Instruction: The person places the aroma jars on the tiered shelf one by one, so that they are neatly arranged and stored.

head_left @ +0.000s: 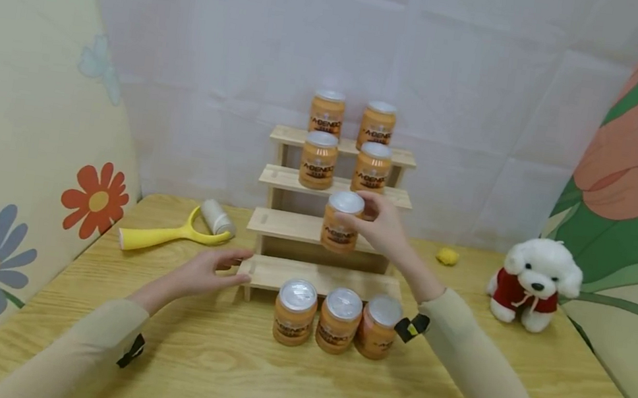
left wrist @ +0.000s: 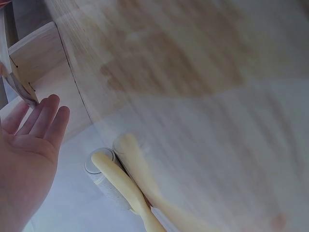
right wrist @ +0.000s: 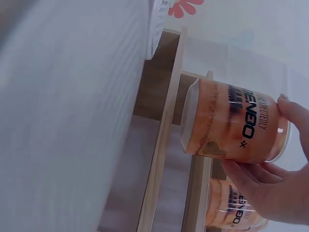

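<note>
In the head view my right hand grips an orange can with a silver lid, upright in front of the third step of a wooden tiered shelf. The right wrist view shows the thumb and fingers of this hand around the upper part of the can. My left hand touches the left end of the lowest step, its fingers extended. Two similar cans stand on the second step and two more on the top. On the table before the shelf stand three cans in a row.
Left of the shelf lie a yellow Y-shaped handle and a pale grey cylinder. To the right are a small yellow lump and a white plush dog in a red top. A white cloth hangs behind.
</note>
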{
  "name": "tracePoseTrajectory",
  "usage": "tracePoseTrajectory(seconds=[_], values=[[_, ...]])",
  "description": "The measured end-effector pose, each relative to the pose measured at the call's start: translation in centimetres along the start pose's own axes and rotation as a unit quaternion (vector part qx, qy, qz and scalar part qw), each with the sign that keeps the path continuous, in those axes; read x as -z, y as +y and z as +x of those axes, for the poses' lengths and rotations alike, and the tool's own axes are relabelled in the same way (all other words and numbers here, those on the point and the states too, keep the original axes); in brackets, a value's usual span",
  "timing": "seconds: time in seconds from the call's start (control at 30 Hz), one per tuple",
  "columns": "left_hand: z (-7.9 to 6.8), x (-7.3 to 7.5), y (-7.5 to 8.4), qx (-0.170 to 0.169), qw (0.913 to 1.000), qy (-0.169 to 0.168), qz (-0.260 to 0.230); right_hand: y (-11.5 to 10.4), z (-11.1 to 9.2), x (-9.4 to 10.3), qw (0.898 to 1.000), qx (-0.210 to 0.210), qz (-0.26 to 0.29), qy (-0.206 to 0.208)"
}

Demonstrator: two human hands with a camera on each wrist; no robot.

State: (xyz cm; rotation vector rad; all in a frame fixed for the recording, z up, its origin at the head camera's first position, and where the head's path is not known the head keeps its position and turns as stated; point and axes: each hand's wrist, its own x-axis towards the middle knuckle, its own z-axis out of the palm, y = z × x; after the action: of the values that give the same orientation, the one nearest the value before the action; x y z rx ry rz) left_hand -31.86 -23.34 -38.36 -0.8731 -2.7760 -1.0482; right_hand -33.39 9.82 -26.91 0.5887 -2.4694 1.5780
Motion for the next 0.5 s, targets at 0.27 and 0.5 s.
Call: tracePoseTrajectory(seconds=[0.27, 0.5], values=[[0.1, -0.3, 0.1, -0.002, 1.0, 0.002, -0.001, 0.2, 0.9, -0.7, 0.999, -0.037, -0.016, -0.016], [0.0, 0.0, 0.1, 0.001, 1.0, 0.002, 0.006, -0.3, 1.9, -0.8, 0.996, -0.069, -0.031, -0.048]])
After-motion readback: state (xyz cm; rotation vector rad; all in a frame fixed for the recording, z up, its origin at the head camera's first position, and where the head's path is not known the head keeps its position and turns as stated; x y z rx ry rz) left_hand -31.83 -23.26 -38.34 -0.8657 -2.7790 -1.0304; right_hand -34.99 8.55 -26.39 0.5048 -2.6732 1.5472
